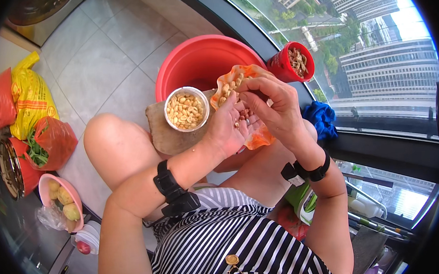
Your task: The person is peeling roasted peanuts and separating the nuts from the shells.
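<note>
My left hand (231,127) is palm up with several reddish-skinned peanut kernels (245,114) in it. Just above that palm, my right hand (275,101) has its thumb and forefinger pinched together; whether a kernel is between them is hidden. Behind both hands lies an orange and white plastic bag (261,138) with unshelled peanuts (225,89) in its mouth. To the left of my hands, a round container (186,109) of pale peeled peanuts stands on a worn wooden board (161,135).
A large red tub (206,49) stands beyond the board. Near the window, a small red bucket (281,63) holds peanut shells. Plastic bags (32,99) and a pink bowl (75,187) of round produce sit at the left. Blue cloth (321,119) lies at the right.
</note>
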Available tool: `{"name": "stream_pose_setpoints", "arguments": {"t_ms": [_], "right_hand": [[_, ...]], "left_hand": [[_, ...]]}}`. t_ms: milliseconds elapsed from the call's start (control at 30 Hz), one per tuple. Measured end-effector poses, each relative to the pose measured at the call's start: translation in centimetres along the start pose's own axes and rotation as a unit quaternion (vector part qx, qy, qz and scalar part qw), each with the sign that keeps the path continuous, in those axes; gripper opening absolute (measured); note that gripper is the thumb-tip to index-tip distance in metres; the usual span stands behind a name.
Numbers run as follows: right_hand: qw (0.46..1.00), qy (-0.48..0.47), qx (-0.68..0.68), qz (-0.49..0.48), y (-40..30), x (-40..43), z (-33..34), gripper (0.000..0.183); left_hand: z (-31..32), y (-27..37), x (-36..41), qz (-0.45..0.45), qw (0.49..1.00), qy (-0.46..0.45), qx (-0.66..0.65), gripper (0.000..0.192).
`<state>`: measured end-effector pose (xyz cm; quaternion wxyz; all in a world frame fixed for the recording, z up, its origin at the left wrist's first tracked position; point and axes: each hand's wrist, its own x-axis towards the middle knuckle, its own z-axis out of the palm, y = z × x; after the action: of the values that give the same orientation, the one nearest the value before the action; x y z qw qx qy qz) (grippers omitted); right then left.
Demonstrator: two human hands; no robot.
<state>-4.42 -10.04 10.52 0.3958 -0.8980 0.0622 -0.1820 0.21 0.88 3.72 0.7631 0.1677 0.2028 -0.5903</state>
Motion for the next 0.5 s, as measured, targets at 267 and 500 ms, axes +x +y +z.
{"name": "stream_pose_setpoints", "arguments": {"t_ms": [267, 500], "right_hand": [[0.976, -0.110, -0.189, -0.015, 2.3, -4.9, 0.1, 0.017], [0.979, -0.121, -0.166, -0.003, 2.1, -4.3, 0.1, 0.013]], "left_hand": [[-2.1, -0.5, 2.0, -0.031, 0.992, -0.121, 0.017, 0.067], [-1.5, -0.4, 1.4, -0.037, 0.993, -0.115, 0.004, 0.061]]}}
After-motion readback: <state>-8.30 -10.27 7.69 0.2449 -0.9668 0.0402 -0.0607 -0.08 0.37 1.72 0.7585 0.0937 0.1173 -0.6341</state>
